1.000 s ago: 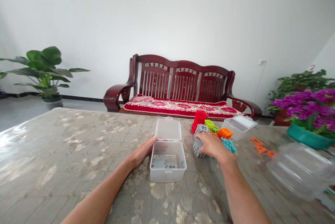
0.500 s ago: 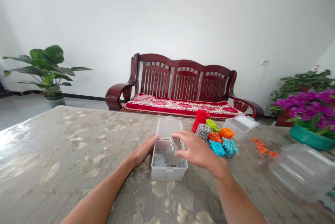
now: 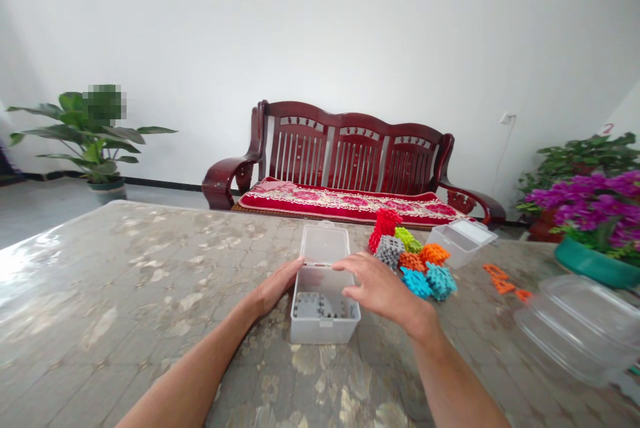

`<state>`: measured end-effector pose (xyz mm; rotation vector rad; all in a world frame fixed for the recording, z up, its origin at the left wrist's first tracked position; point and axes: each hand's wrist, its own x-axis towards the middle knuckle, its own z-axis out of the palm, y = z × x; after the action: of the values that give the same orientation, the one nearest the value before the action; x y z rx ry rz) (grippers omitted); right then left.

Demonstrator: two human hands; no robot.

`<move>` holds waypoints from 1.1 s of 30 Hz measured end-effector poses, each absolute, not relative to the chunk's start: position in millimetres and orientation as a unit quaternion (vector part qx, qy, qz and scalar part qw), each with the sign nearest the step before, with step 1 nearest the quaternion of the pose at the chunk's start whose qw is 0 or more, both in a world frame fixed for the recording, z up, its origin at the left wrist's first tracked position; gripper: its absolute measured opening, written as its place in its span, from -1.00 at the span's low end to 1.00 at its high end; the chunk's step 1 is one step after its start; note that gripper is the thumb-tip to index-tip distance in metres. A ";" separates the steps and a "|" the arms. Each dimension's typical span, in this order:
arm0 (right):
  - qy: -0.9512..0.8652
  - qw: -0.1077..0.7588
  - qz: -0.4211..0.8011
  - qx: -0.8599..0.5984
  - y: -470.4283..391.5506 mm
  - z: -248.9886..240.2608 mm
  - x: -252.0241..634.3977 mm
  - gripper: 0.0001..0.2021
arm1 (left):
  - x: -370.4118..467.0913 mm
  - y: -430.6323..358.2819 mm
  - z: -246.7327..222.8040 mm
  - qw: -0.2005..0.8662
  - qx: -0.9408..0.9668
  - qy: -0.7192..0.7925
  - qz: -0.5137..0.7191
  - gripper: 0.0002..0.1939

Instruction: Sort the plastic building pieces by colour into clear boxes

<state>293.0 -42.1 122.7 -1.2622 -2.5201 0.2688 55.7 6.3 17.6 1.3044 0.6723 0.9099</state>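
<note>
A clear plastic box (image 3: 325,331) stands in front of me, its hinged lid (image 3: 326,245) tipped back. Several grey toothed building pieces (image 3: 311,305) lie on its floor. My left hand (image 3: 277,287) rests along the outside of the box's left wall, fingers stretched out towards the hinge. Over the right rim, my right hand (image 3: 377,281) is open, thumb and fingers apart with nothing visible between them. Right of it sits a cluster of built shapes: a grey one (image 3: 389,251), a red one (image 3: 384,228), a green one (image 3: 407,239), orange ones (image 3: 434,254) and blue ones (image 3: 440,281).
A second clear box (image 3: 455,245) stands behind the cluster. Flat orange pieces (image 3: 500,281) lie right of it. Stacked clear containers (image 3: 580,328) and a teal flower pot (image 3: 595,265) occupy the table's right side. A wooden bench (image 3: 355,155) stands beyond the table (image 3: 150,281).
The grey piece between my right thumb and fingers has been let go into the box. My right hand has shifted slightly right; my left hand has stayed at the box.
</note>
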 end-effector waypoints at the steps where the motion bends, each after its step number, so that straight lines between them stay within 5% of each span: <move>1: -0.875 0.154 0.089 -0.451 -41.4 124.6 296.9 -0.56 | 55.9 6.3 18.1 0.648 0.575 0.297 0.401 -0.44; 15: -0.776 -0.022 0.041 -0.629 -18.9 111.5 360.2 -0.38 | 55.9 4.8 22.4 0.658 0.573 0.297 0.388 -0.42; 28: -0.773 -0.025 0.014 -0.634 -12.0 103.7 356.9 -0.43 | 55.9 6.2 19.3 0.662 0.570 0.291 0.391 -0.46; 33: -0.786 0.076 0.026 -0.614 -17.8 119.2 352.6 -0.49 | 54.7 5.0 22.0 0.638 0.588 0.302 0.394 -0.45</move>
<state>352.6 -17.8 119.2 -1.8400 -2.3557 0.0781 54.7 5.0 22.0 1.3425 0.6900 0.8995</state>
